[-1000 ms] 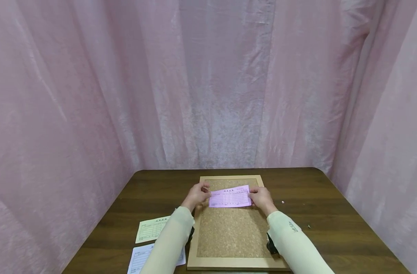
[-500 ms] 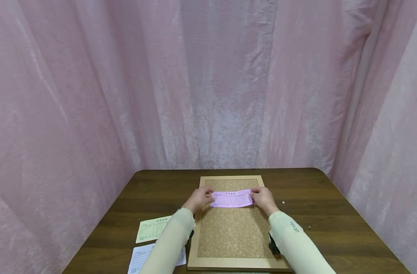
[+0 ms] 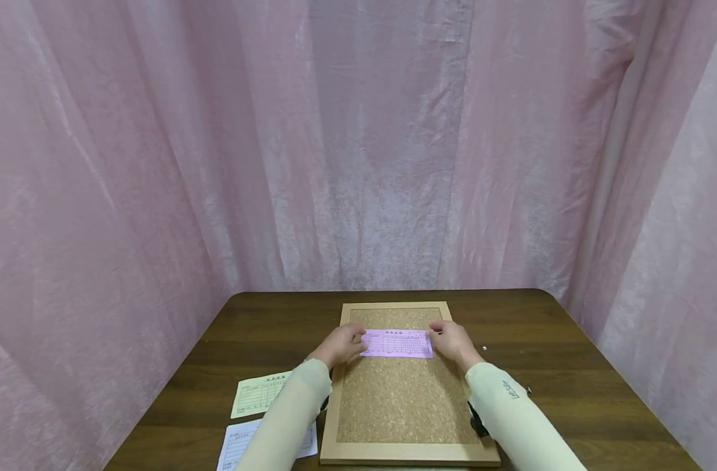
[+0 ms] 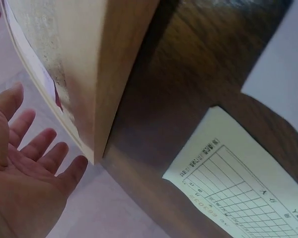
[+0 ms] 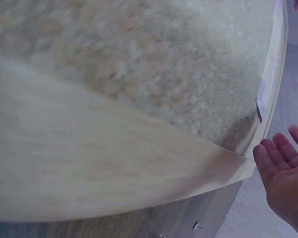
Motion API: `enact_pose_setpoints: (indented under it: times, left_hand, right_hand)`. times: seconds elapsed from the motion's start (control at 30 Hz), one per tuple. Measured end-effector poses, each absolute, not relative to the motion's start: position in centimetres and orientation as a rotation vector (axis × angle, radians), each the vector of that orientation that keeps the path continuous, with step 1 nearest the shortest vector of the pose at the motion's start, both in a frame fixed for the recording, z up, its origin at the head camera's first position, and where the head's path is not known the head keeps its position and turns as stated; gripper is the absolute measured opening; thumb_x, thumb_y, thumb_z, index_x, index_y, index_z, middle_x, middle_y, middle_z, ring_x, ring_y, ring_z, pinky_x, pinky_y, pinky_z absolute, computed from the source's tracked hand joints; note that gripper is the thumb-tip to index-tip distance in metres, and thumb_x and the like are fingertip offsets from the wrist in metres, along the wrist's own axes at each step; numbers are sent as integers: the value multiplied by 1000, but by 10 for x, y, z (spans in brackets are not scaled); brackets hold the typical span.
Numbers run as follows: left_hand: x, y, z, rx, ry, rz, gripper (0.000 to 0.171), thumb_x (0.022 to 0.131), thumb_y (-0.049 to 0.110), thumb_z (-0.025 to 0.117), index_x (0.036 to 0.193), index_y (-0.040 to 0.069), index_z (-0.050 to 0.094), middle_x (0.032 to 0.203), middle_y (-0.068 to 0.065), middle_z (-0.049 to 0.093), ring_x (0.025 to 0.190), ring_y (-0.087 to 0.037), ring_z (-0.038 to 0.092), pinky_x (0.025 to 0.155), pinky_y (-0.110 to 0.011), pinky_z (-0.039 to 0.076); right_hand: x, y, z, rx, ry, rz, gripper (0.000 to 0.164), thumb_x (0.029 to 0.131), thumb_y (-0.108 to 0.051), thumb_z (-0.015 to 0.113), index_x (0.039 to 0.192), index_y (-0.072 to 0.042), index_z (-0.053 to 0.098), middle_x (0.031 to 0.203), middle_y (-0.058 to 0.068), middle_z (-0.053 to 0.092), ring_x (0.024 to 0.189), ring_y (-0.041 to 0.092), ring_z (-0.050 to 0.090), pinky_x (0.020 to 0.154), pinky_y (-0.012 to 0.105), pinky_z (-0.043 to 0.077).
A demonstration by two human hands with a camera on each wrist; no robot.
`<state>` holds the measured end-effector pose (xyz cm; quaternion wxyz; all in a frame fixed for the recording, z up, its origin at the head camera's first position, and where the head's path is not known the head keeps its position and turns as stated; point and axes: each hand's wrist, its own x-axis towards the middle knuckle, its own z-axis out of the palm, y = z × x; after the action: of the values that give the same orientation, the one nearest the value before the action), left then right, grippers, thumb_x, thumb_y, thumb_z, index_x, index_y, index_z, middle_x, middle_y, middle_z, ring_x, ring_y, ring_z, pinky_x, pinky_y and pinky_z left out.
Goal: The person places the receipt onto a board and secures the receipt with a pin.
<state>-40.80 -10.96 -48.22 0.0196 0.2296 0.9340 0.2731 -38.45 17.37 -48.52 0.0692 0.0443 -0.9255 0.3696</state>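
A pink printed slip (image 3: 397, 344) lies across the upper part of a wood-framed cork board (image 3: 402, 402) in the head view. My left hand (image 3: 341, 344) is at its left edge, thumb and fingers apart. In the left wrist view the fingers of that hand (image 4: 27, 171) are spread and grip nothing. At the slip's right edge is my right hand (image 3: 451, 340). The right wrist view has this hand (image 5: 285, 183) with extended fingers beside the frame, apart from the slip (image 5: 262, 96). Whether any fingertip touches the paper is hard to see.
Left of the board, a pale green printed slip (image 3: 255, 396) and a bluish-white one (image 3: 237, 445) lie on the dark wooden table (image 3: 561, 373). Small pins (image 5: 196, 226) are on the table to the board's right. Pink curtains (image 3: 358, 163) hang behind.
The pink slip, held by both hands and tilted a second ago, has come down and lies flatter on the cork. Both hands have loosened from its edges.
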Motion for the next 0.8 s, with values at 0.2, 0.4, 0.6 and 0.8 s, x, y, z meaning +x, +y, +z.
enact_pose_setpoints:
  times: [0.2,0.4,0.6,0.8]
  left_hand:
    - [-409,-112,-486,787,2914,754,40,96,14,65,130,-6,59,145,-28,46,136,-41,42,112,-50,32]
    - [-406,-113,-488,749,2972,619,50,98,21,64,140,-3,52,149,-23,43,140,-40,36,112,-56,29]
    - [-403,-113,-489,597,2958,582,58,99,31,61,149,7,45,156,-20,33,146,-42,22,112,-64,20]
    - [-402,-111,-490,499,2950,532,61,99,38,59,152,13,42,158,-25,25,146,-47,16,113,-66,15]
  right_hand:
    - [-382,172,-492,304,-2853,947,38,98,-15,62,129,7,60,133,26,58,128,44,49,106,57,36]
    - [-378,171,-499,464,-2875,706,47,98,-20,61,136,7,54,142,31,47,136,47,39,110,59,29]
    - [-371,168,-503,447,-2985,583,53,102,-28,53,145,2,46,151,30,35,143,45,26,111,66,19]
    - [-368,165,-502,421,-3041,538,52,104,-29,49,147,0,45,153,28,33,145,46,22,110,69,14]
